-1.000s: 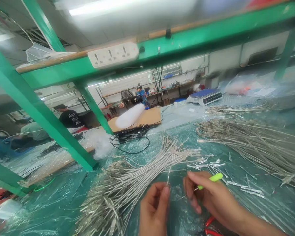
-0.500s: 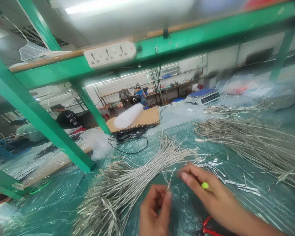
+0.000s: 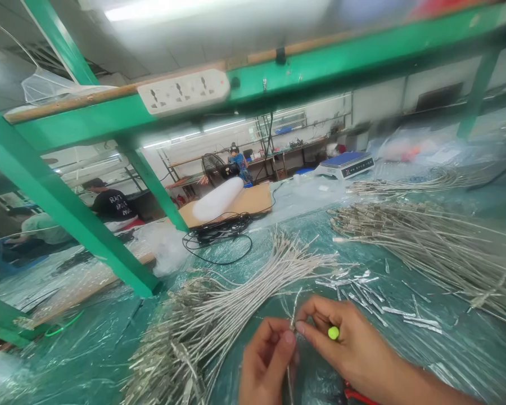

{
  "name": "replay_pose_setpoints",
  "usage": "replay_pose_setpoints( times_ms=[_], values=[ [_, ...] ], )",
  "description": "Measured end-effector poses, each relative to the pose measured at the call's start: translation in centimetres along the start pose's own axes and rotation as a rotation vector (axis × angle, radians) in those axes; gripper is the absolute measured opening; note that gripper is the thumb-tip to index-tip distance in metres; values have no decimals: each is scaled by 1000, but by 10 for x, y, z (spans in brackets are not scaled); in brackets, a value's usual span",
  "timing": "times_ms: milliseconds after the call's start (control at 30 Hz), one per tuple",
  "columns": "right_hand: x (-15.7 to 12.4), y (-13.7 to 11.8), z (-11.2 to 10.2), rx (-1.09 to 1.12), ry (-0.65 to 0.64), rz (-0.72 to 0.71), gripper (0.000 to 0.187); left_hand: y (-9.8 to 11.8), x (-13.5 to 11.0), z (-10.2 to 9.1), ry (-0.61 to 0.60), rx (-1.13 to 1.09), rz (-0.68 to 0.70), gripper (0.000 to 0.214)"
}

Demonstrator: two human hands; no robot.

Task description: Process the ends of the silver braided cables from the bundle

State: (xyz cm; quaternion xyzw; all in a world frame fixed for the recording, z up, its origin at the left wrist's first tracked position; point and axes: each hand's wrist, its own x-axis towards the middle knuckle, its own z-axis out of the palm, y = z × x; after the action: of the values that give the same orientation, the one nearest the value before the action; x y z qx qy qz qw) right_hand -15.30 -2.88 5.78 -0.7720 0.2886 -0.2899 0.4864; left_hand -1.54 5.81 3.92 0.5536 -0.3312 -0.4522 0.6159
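My left hand pinches a thin silvery cable between thumb and forefinger, its bare, twisted-looking end pointing up. At that same spot the thumb and forefinger of my right hand close on the cable, just above the left thumb. A small tool with a yellow-green end sticks out between the right hand's curled fingers; the rest of it is hidden. Below the right wrist, partly covered, lies a red-handled tool. A large bundle of similar cables lies directly left of my hands.
Scraps of silvery foil are scattered beyond my right hand. Another cable pile lies at right, near a scale. Black cable coils sit behind the bundle. A green frame post rises at left; people sit farther off.
My right hand has moved left and down, so its fingertips now meet the cable at the left hand. The left hand keeps its pinch. The view has shifted slightly.
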Motion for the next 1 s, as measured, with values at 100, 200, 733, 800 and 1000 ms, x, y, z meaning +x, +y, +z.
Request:
replay_pose_setpoints(
  times_ms=[100,200,733,800,1000],
  values=[
    [-2,2,3,-51,26,-38,18,-1,1,1,65,93,76,32],
    [-3,3,6,-62,25,-42,18,-5,1,2,119,176,162,31],
    [11,9,-17,179,331,127,32,-3,7,-4,-21,96,-48,31],
    [12,10,-19,185,352,136,33,-2,7,-5,-46,24,-96,33],
    [11,9,-16,211,247,110,32,-2,9,-7,-150,-124,-131,32]
  ],
)
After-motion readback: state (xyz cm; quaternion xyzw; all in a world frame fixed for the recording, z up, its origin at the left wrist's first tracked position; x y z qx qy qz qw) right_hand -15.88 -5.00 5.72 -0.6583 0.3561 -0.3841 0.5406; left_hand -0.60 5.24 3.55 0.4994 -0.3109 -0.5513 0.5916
